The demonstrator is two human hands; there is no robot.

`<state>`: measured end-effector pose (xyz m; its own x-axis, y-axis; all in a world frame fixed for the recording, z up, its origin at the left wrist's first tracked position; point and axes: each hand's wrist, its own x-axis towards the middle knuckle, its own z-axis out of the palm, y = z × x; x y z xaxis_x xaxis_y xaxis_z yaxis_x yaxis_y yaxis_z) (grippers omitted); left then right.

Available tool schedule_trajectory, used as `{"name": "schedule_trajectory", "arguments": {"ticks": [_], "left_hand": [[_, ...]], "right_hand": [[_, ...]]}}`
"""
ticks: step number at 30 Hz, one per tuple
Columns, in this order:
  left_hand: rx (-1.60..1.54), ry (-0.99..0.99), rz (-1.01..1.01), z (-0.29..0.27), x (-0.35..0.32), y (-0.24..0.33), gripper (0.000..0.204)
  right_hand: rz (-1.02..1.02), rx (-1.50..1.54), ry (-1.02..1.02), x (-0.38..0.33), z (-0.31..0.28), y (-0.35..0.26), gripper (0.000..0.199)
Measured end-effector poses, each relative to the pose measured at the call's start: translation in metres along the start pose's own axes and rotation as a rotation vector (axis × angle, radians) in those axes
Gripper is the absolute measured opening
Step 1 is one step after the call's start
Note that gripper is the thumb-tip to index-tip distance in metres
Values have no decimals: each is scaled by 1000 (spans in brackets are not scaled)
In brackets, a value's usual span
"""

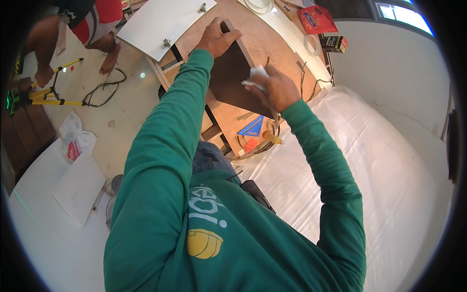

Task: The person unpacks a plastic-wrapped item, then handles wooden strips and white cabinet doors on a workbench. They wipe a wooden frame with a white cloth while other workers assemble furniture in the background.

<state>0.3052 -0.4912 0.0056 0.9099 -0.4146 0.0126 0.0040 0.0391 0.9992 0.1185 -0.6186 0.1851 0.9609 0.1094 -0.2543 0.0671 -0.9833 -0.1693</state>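
A dark brown panel [237, 80] with a paler edge stands tilted on its edge over the wooden worktable [272, 41]. My left hand [217, 39] is closed round its far upper corner, thumb on the near side. In my right hand [277, 89] is a crumpled white cloth [258, 75], pressed at the panel's right edge; the fingertips are partly hidden. Below the panel, nearer to me, lie a blue set square [252, 127], a small yellowish bottle [273, 138] and a red piece [251, 145] among looped cables.
A white door panel [158, 27] with metal hinges lies far left. Clear plastic sheeting [360, 146] covers something at right. A red packet [316, 20] and tape roll [311, 45] sit far right. At left, another person's hand [44, 76] is by a yellow tripod [48, 101].
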Motion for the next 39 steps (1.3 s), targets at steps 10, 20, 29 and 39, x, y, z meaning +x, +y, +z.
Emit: {"name": "schedule_trajectory", "arguments": {"ticks": [10,20,29,39], "left_hand": [[33,-13,-59,3,-4,-8,76],[-114,-46,-30,0,-9,8,62],[27,-66,-64,1,-7,10,70],[-45,-84,-38,-4,-9,2,70]], "right_hand": [[265,-96,-548,-158,-27,7,27],[47,52,85,-29,-45,-28,30],[-17,-37,-189,-31,2,11,26],[432,-154,-410,-166,-25,35,44]]}}
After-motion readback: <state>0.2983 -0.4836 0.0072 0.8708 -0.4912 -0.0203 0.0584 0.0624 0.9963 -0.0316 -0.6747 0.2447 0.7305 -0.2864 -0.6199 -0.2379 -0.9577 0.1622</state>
